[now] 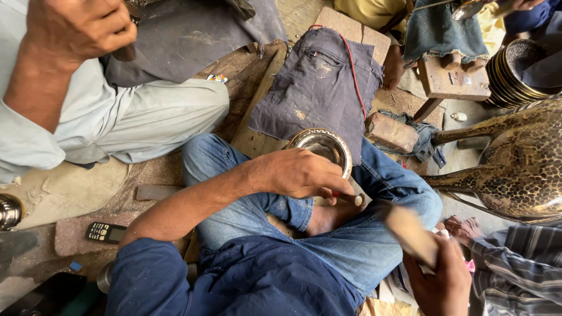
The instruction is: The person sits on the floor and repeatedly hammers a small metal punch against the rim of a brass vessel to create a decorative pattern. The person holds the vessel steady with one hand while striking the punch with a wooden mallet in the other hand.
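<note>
I sit cross-legged in blue jeans. My left hand (301, 174) is closed around a small chisel-like tool (351, 199) whose pale tip pokes out by my fingers, and it rests against a shiny round metal bowl (322, 146) on a dark blue cloth (316, 88). My right hand (439, 281), low at the right, grips a wooden mallet (410, 231) that is blurred in the air, just right of the tool.
A person in light clothes sits at upper left, one hand (76, 26) closed on a tool. A brick (391, 132), a wooden stool (451, 82), stacked engraved plates (515, 73), a large patterned brass piece (521, 164), another person's foot (462, 228), and a phone (105, 232) lie around.
</note>
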